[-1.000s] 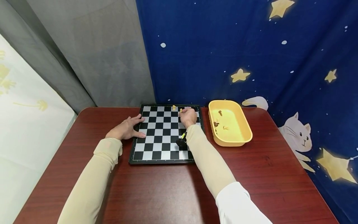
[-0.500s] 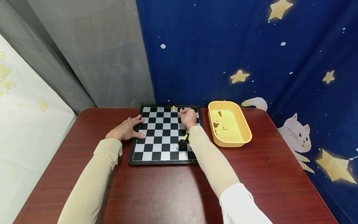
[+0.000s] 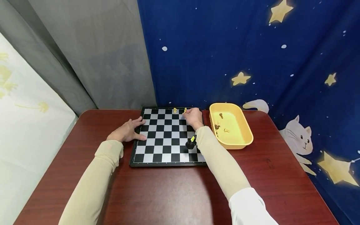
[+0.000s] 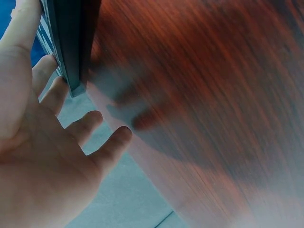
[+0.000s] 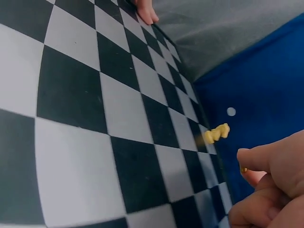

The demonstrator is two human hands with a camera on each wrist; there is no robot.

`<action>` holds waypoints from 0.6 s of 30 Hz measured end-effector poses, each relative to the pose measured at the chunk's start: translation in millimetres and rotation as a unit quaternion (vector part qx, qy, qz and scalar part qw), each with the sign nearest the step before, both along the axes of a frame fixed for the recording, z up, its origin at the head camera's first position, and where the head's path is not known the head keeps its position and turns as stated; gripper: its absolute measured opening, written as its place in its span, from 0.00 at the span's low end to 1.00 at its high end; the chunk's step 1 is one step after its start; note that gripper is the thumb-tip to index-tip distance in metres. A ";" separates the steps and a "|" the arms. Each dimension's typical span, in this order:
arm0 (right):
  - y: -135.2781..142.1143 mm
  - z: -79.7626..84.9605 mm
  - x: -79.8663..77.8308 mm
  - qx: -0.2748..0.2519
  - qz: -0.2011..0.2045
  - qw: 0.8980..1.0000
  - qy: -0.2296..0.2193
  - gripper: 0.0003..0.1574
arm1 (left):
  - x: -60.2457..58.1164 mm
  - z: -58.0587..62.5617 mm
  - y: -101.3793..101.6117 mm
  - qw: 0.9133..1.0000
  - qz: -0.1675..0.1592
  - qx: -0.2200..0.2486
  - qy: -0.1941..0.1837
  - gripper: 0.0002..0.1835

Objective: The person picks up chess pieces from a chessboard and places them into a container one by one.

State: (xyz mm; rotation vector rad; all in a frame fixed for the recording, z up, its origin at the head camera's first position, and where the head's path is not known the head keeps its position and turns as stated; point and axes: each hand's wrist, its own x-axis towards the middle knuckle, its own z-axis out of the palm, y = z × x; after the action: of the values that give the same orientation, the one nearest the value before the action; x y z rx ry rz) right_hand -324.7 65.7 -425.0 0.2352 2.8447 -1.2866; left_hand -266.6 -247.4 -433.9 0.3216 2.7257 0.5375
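Note:
A black-and-white chessboard (image 3: 159, 134) lies on the table, and on its far rank stands a yellow chess piece (image 3: 175, 110), also in the right wrist view (image 5: 217, 133). My right hand (image 3: 194, 117) is over the far right of the board and pinches a second yellow chess piece (image 3: 185, 109) between thumb and finger. Only a sliver of that piece shows in the right wrist view, so its kind is hidden. My left hand (image 3: 127, 130) rests against the board's left edge with thumb and fingers spread; the left wrist view shows these fingers fairly straight.
Right of the board stands a yellow plastic tub (image 3: 245, 137) holding several brown and yellow chess pieces. The reddish-brown wooden table (image 3: 166, 193) ends at curtains behind. A black wrist device (image 3: 191, 143) hangs under my right sleeve.
My right hand has shifted slightly to the right along the far rank, carrying its yellow chess piece away from the standing one. The left hand stays on the board's edge.

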 end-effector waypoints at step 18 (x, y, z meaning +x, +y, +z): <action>16.9 27.7 18.7 0.040 0.119 0.992 0.010 0.12 | 0.2 -0.8 0.7 1.000 0.012 -0.008 -0.005 0.54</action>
State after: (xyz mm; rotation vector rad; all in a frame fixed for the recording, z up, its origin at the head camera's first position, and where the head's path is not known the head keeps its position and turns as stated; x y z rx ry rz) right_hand -305.9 82.6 -397.4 -0.1131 2.8362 -1.1353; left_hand -266.4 -246.8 -434.8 0.2826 2.7249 0.5215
